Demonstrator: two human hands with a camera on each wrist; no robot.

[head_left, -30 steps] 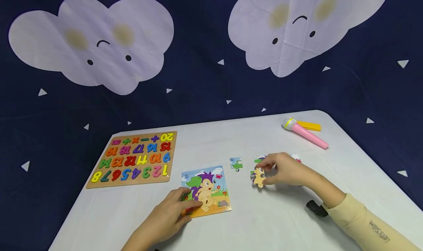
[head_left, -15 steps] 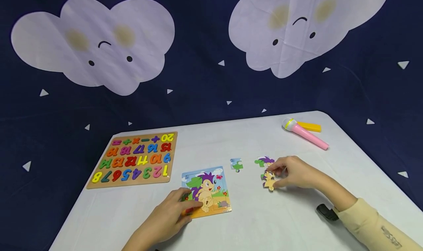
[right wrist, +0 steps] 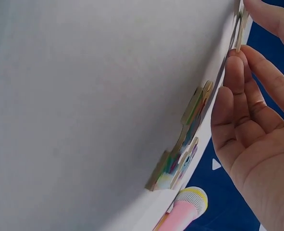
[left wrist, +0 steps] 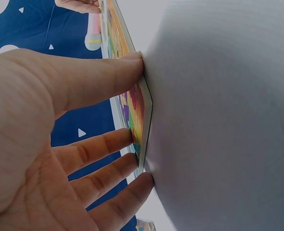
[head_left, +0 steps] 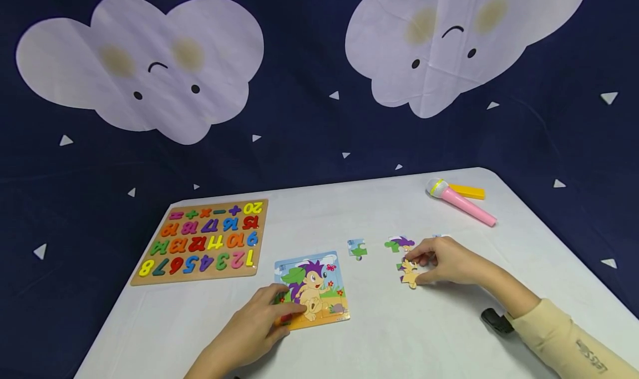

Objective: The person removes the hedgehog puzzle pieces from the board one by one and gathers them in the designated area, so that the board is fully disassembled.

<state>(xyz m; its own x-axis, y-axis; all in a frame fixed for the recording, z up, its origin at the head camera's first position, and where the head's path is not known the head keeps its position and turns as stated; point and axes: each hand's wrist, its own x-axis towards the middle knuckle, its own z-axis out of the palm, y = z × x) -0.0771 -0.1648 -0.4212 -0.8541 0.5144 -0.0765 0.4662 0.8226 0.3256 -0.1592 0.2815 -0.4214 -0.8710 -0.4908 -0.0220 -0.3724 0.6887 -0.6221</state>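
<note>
My left hand (head_left: 254, 326) rests at the near-left corner of a square jigsaw puzzle board (head_left: 319, 268) with a purple-haired hedgehog picture. In the left wrist view, the thumb (left wrist: 101, 77) touches one edge of that board, while fairly straight fingers (left wrist: 108, 175) lie along another. To the right, my right hand (head_left: 444, 262) pinches a jigsaw piece (head_left: 411, 279) with part of the hedgehog on it between thumb and fingers, just above or on the table. Just behind it lies a green and purple jigsaw piece (head_left: 399, 242). A blue and green jigsaw piece (head_left: 357, 247) lies between board and right hand.
A wooden number board (head_left: 199, 240) lies at the left. A pink toy microphone (head_left: 461, 201) and a yellow block (head_left: 467, 191) are at the back right. More jigsaw pieces (right wrist: 178, 154) sit past the right hand, mostly hidden in the head view. White cloth covers the table (head_left: 369, 334).
My right hand has moved to the right and slightly nearer with the jigsaw piece, uncovering the green and purple piece behind. The left hand and the puzzle board have stayed in place.
</note>
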